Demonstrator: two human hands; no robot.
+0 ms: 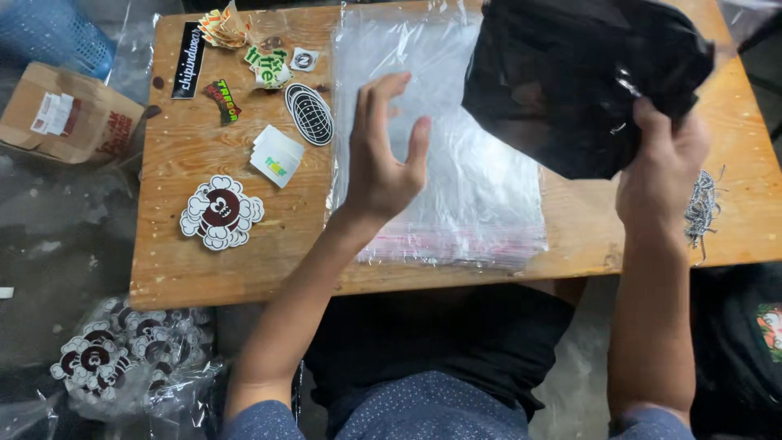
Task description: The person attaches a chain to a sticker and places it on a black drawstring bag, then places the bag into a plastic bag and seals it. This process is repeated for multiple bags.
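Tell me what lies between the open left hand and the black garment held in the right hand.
In the head view, only the stack of clear plastic bags on the wooden table shows between the left hand and the black garment, gripped by the right hand.

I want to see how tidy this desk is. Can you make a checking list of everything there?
Surface: wooden table, scuffed.
Job's things: stack of clear plastic bags on the table; folded black cloth held above it.
Clutter: stickers lying left of the bags.
Hands: left hand open, hovering over the bags; right hand gripping the black cloth.
Cables: nothing seen.
Surroundings: cardboard box, blue basket, bagged stickers on the floor.
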